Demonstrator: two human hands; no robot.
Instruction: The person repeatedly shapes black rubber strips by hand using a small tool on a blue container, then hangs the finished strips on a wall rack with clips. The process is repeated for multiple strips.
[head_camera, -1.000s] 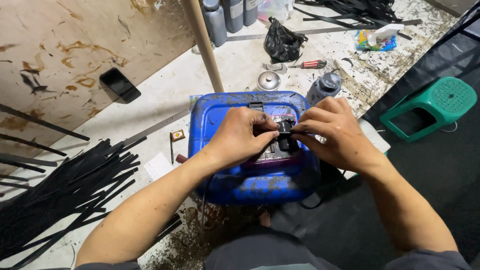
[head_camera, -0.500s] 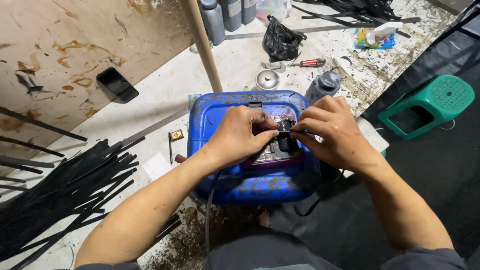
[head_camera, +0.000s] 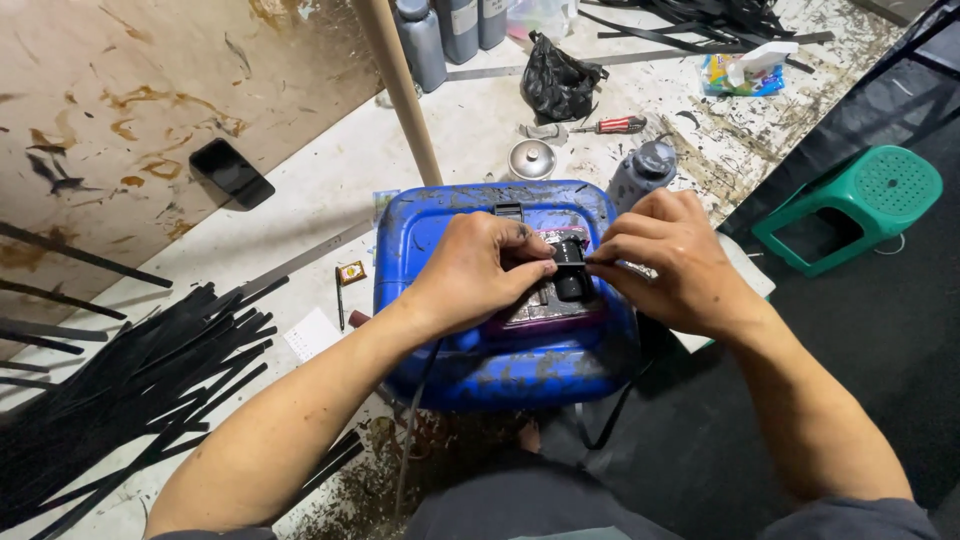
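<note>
**Both hands on a black strap at a small black fitting**

The left hand (head_camera: 478, 272) and right hand (head_camera: 668, 262) meet over a blue plastic container (head_camera: 505, 360). Fingertips of both pinch a thin black strap (head_camera: 572, 262) where it crosses a small black fitting (head_camera: 572, 285) lying on the container's top. Loose strap ends hang below the container's front edge. A pile of black strips (head_camera: 130, 390) lies to the left, a green stool (head_camera: 860, 205) to the right.

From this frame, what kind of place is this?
Likely an informal floor-level workshop. A heap of black strips lies on the stained floor, a red-handled screwdriver is nearby, and both hands work a small black part on a blue container.
</note>
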